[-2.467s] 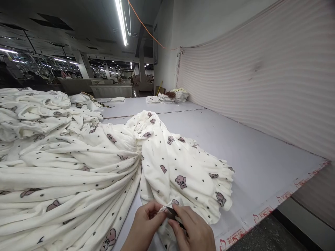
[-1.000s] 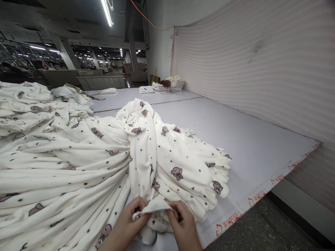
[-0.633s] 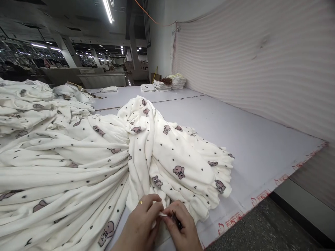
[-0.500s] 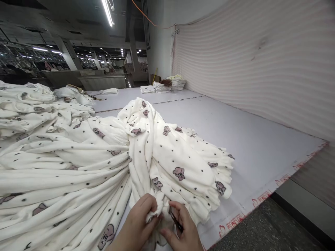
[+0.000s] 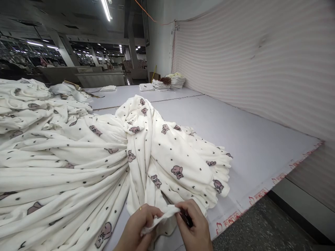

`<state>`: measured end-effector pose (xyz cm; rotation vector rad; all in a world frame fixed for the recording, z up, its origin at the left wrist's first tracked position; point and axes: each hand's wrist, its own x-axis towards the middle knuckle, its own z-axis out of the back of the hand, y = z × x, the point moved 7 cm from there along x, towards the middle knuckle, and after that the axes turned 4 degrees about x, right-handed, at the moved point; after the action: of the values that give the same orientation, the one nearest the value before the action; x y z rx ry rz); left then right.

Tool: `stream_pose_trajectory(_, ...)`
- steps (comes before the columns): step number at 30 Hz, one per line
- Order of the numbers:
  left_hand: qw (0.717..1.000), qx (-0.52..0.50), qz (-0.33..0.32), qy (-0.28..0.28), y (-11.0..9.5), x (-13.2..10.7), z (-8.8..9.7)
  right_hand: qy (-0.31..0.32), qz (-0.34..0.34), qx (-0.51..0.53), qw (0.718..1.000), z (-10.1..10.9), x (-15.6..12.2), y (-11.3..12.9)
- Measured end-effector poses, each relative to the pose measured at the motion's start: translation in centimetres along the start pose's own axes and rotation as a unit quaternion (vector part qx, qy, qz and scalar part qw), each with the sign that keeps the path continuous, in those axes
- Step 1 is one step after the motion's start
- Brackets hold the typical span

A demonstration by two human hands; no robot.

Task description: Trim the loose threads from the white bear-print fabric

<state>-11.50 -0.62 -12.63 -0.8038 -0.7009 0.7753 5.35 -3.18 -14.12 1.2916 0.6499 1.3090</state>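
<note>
A white plush fabric (image 5: 167, 157) with brown bear prints and small dark marks lies gathered in a bunch in front of me. My left hand (image 5: 142, 223), a ring on one finger, is closed on a white edge of this fabric near the table's front. Across from it my right hand (image 5: 193, 223) pinches the other end of that edge, so a short strip stretches between the two. A dark tool, apparently thread snips (image 5: 186, 219), sits within my right palm, mostly covered by the fingers.
More of the same fabric (image 5: 26, 111) is heaped along the left. The pale table (image 5: 248, 139) reaches to a striped sheet (image 5: 248, 62) on the right. Folded white stacks (image 5: 161, 84) stand at the back. Red print runs along the table's edge.
My right hand has turned over and now pinches the fabric edge, the dark tool tucked into the palm. The edge has been drawn out between both hands. The view has shifted slightly.
</note>
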Motion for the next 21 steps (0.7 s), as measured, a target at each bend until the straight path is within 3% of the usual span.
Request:
stream_pose_trajectory(4,0.983,-0.083,0.157,-0.039,0.8,0.9,0.3,-0.019,-0.011,-0.038,0.999,-0.4,0.1,-0.5)
stream_pose_trajectory(8,0.948,-0.176,0.267,-0.016,1.6,1.4,-0.5,-0.029,0.068,-0.023,0.997,-0.9,-0.3,0.2)
stream_pose_trajectory(11,0.943,-0.212,0.255,0.007,1.5,1.9,-0.9,-0.006,0.099,0.024,0.995,-1.7,-0.3,0.6)
stream_pose_trajectory(14,0.954,-0.191,0.231,0.032,1.3,2.1,-1.1,0.037,0.079,0.055,0.995,-2.5,0.0,0.2)
stream_pose_trajectory(19,0.967,-0.052,0.242,0.053,1.1,2.0,-0.9,0.0,0.008,0.005,1.0,-2.2,0.1,-0.8)
stream_pose_trajectory(21,0.969,-0.045,0.235,0.058,0.8,2.2,-1.0,-0.007,-0.025,0.002,1.0,-2.1,0.3,-0.9)
